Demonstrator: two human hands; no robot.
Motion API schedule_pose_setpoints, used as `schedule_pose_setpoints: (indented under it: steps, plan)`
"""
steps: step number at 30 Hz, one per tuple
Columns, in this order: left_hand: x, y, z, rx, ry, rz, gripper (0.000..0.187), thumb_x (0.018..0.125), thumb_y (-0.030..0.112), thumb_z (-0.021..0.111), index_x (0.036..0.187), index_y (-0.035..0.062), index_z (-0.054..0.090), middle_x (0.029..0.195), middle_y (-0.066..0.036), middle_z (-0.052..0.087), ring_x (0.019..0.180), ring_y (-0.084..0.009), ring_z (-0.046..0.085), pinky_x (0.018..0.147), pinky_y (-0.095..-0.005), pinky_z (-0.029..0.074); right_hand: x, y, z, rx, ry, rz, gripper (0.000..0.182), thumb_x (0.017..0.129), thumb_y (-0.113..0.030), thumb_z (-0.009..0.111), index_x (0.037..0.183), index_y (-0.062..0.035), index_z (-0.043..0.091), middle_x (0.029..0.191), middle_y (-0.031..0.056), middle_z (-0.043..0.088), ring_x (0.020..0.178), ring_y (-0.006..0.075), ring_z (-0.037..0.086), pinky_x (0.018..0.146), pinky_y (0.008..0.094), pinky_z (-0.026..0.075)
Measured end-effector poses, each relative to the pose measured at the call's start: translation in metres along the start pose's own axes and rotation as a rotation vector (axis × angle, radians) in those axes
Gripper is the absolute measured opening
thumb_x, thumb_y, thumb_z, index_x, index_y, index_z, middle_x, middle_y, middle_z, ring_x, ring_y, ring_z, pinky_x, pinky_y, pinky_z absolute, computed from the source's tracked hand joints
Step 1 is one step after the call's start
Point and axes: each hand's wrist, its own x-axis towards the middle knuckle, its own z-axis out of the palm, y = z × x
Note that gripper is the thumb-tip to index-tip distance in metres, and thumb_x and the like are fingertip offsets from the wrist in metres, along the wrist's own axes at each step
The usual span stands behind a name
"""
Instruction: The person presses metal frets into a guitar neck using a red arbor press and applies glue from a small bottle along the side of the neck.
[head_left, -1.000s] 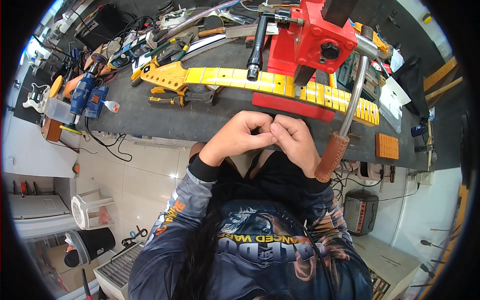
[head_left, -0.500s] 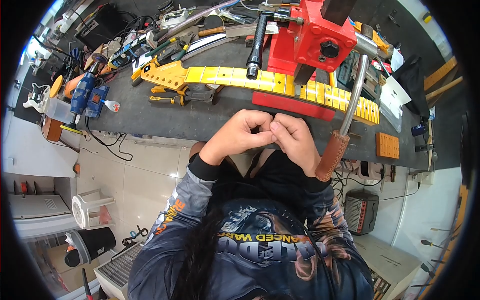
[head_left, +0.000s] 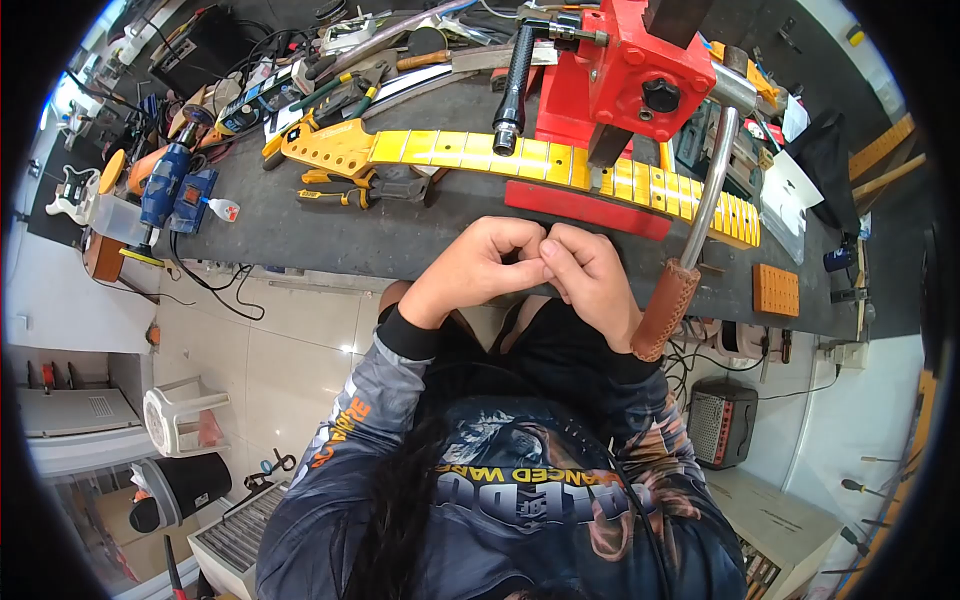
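My left hand (head_left: 485,265) and my right hand (head_left: 592,270) meet fingertip to fingertip above the bench's front edge. Both have their fingers curled and pinched together; whatever may be between them is hidden or too small to make out. Just beyond them, a yellow guitar neck (head_left: 470,151) with metal frets lies across the bench, its headstock to the left. It passes under the ram of a red arbor press (head_left: 640,85), with a red support bar (head_left: 585,209) alongside its near edge. The press's leather-wrapped lever handle (head_left: 666,312) hangs down close by my right wrist.
Yellow-and-black pliers (head_left: 335,190) lie near the headstock. A blue rotary tool (head_left: 163,190) stands at the left, with cables below. A black-handled tool (head_left: 514,90) juts from the press. An orange slotted block (head_left: 775,290) rests at the right front. Tools crowd the bench's back.
Almost nothing differs. Both hands stay pinched together in the same place, and the neck and press have not moved visibly.
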Motion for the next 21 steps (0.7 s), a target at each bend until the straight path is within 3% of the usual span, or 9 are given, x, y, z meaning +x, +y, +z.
schedule_pose_setpoints:
  steps: [21]
  plan:
    - [-0.0002,0.0054,0.0029,-0.025,0.016,-0.002,0.025,0.103,0.010,0.079,0.086,0.0003,0.064,0.082,0.004,0.062,0.082,-0.0039,0.054,0.073,-0.0277,0.047,-0.0002,-0.0013,0.0010,-0.003,0.005,-0.006,0.035,0.116,-0.021,0.065,0.090,0.0012,0.060,0.070,0.0031,0.055,0.069,0.0089,0.047,0.062,0.0336,0.041]
